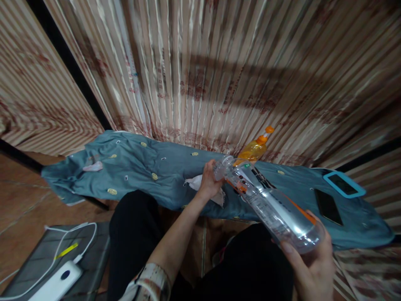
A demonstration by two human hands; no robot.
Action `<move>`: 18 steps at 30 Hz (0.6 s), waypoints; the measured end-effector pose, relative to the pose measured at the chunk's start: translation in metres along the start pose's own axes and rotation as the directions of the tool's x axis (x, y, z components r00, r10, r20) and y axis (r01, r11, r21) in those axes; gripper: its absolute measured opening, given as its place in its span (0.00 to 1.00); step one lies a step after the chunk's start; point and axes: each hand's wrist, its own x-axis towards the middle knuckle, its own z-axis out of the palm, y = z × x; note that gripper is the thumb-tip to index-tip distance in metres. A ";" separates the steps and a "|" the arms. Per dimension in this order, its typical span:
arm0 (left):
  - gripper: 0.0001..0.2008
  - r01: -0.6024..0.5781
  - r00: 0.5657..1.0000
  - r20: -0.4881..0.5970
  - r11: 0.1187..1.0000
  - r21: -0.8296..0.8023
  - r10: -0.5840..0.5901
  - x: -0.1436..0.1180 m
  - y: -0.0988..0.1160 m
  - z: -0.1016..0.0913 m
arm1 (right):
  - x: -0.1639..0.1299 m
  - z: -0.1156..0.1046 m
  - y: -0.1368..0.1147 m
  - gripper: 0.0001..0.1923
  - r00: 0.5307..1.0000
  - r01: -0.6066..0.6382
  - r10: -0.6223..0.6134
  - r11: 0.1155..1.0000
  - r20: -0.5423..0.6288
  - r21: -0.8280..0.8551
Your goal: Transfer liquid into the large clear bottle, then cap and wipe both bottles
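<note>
A large clear plastic bottle (266, 200) with a silver, black and orange label is held tilted above the cloth-covered bench, its neck toward the upper left. My right hand (313, 263) wraps around its base. At the neck end, the fingers of my left hand (210, 182) are closed around the bottle. A crumpled white cloth (196, 182) shows on both sides of my left hand, beneath it. Just behind the bottle's neck stands an orange-yellow pump bottle (252, 150), its lower part hidden.
A teal patterned cloth (169, 167) covers the narrow bench. On it lie a dark phone (328, 206), a blue-framed tablet (344, 184) and a pale scrap (93, 166). At lower left, a white power bank (58, 282) with a cable rests on a dark stool (97, 242). Striped curtains (194, 83) hang behind.
</note>
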 end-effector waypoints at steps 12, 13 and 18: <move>0.36 -0.031 0.999 -0.009 0.999 0.017 0.032 -0.002 -0.003 0.001 | 0.002 -0.003 -0.002 0.49 0.999 0.031 -0.032 0.999 -0.010 -0.014; 0.36 -0.033 0.999 -0.009 0.999 0.017 0.034 -0.002 -0.003 0.001 | 0.002 -0.003 -0.001 0.49 1.000 0.025 -0.025 1.000 -0.007 -0.006; 0.35 -0.031 0.999 -0.013 0.999 0.011 0.031 -0.002 -0.002 0.001 | 0.003 -0.004 -0.002 0.48 0.999 0.050 -0.050 0.999 -0.002 -0.021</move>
